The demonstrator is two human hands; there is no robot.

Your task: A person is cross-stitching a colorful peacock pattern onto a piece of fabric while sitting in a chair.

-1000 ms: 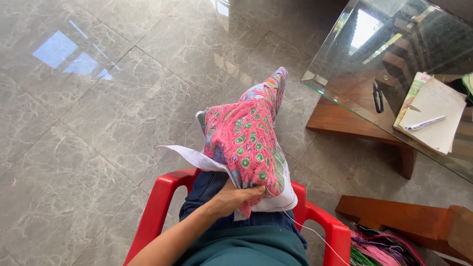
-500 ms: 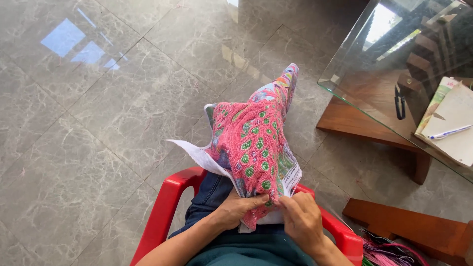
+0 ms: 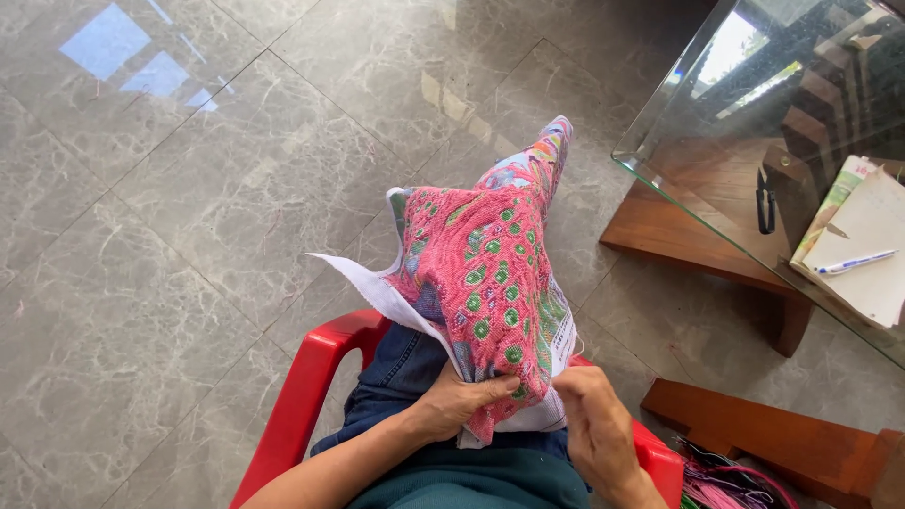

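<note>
Grey tiled floor [image 3: 189, 217] filling the left. Glass table [image 3: 716, 188] at upper right, carrying a notepad [image 3: 872, 250] and pen [image 3: 853, 263]. Red chair [image 3: 306, 396] at bottom centre. Pink embroidered cloth [image 3: 485, 292] draped mid-frame. Left hand [image 3: 452, 401] pinching its lower edge; right hand [image 3: 594, 429] touching its bottom right corner, fingers apparently curled together.

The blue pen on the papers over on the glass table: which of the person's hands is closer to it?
Right. The right hand is at the embroidered cloth on the side toward the glass table, well short of the blue pen. The left hand grips the cloth farther away.
</note>
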